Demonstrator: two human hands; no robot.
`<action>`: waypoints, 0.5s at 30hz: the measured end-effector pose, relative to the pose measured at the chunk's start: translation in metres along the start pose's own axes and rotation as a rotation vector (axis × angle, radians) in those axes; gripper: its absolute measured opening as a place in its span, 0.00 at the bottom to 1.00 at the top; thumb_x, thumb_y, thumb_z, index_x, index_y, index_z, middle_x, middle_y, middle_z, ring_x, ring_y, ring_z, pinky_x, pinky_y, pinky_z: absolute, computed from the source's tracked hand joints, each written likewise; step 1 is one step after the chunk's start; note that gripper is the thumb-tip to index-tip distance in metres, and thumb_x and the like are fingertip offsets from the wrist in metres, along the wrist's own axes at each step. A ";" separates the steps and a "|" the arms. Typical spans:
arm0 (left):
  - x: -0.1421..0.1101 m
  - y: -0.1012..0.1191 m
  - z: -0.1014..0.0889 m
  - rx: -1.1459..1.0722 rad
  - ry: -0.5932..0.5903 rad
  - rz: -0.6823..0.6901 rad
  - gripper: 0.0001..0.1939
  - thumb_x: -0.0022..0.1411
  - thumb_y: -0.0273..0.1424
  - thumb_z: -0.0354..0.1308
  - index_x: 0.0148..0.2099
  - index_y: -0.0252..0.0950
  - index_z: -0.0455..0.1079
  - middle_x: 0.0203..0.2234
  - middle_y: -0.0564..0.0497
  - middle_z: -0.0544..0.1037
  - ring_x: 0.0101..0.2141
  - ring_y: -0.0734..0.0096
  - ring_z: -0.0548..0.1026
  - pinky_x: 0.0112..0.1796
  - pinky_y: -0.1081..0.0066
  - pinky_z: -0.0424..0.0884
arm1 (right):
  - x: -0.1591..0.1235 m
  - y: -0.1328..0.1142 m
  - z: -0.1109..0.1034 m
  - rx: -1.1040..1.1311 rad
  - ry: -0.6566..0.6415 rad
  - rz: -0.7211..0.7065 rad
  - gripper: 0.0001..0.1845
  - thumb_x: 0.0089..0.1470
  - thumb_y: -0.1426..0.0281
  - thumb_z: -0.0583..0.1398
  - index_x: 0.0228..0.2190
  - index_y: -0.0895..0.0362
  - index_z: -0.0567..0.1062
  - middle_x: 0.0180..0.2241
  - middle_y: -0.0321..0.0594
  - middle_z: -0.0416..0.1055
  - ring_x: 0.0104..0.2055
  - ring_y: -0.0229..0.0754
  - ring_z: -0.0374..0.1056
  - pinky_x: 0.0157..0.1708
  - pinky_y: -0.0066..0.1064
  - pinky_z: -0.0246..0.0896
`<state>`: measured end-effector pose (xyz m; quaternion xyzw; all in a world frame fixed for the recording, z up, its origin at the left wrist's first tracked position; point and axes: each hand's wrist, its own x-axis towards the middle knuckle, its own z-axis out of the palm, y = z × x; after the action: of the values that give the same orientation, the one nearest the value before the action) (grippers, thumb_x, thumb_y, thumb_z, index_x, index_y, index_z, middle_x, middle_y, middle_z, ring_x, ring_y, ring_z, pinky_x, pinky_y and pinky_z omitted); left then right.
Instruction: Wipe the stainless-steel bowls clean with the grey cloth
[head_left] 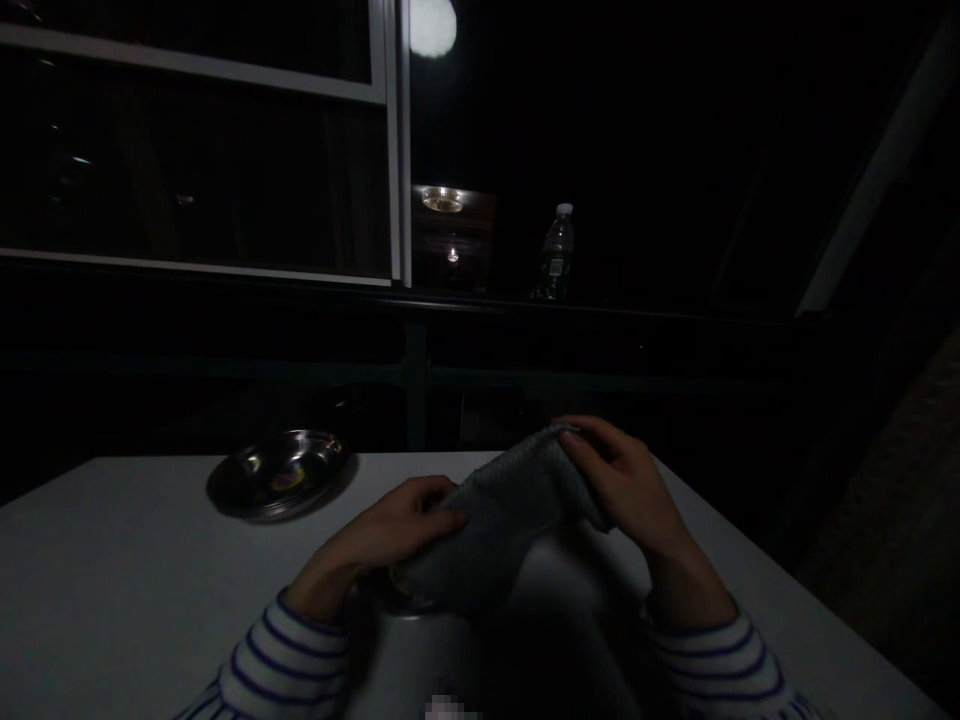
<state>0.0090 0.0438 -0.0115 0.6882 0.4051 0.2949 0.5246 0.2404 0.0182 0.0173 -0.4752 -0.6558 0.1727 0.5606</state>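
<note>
Metal dish (262, 485) at far left on the white table (90, 570), well apart from both hands. To handle the grey cloth (510, 510) well, I'd want even tension left to right, no slack mid-span. Left hand (401, 525): part-curled, thumb on top, pinching the cloth's left end above a metal rim (411, 615); can't tell if cloth touches it. Cloth hangs between my hands over the table, tilted up rightward. Right hand (619, 475): half closed, thumb and fingers gripping the upper right edge.
</note>
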 end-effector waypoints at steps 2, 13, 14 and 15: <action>0.003 -0.002 0.005 -0.039 0.012 0.014 0.17 0.49 0.41 0.59 0.38 0.35 0.72 0.29 0.50 0.78 0.31 0.65 0.74 0.31 0.72 0.66 | -0.001 -0.001 -0.001 -0.005 -0.010 -0.015 0.14 0.52 0.61 0.57 0.37 0.53 0.76 0.37 0.38 0.74 0.41 0.42 0.69 0.41 0.33 0.64; 0.008 0.006 0.009 -0.325 0.349 -0.025 0.13 0.53 0.38 0.56 0.32 0.33 0.74 0.23 0.52 0.77 0.27 0.68 0.72 0.31 0.71 0.65 | -0.018 -0.020 0.010 -0.147 -0.385 -0.440 0.09 0.55 0.70 0.57 0.38 0.54 0.75 0.35 0.38 0.73 0.38 0.37 0.68 0.38 0.29 0.62; 0.007 0.007 0.009 -0.378 0.358 -0.027 0.13 0.53 0.38 0.56 0.32 0.33 0.74 0.23 0.52 0.77 0.27 0.69 0.73 0.32 0.71 0.65 | -0.021 -0.023 0.015 -0.167 -0.462 -0.496 0.09 0.55 0.71 0.57 0.39 0.54 0.75 0.35 0.39 0.73 0.39 0.38 0.68 0.39 0.30 0.61; 0.006 0.008 0.008 -0.426 0.357 -0.030 0.13 0.53 0.38 0.56 0.33 0.33 0.74 0.23 0.51 0.78 0.27 0.69 0.73 0.33 0.70 0.66 | -0.022 -0.025 0.020 -0.183 -0.542 -0.539 0.10 0.56 0.72 0.56 0.40 0.55 0.74 0.36 0.39 0.74 0.39 0.38 0.68 0.40 0.31 0.61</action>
<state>0.0211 0.0444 -0.0060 0.4937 0.4300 0.4824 0.5820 0.2100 -0.0064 0.0177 -0.2709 -0.8941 0.0794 0.3478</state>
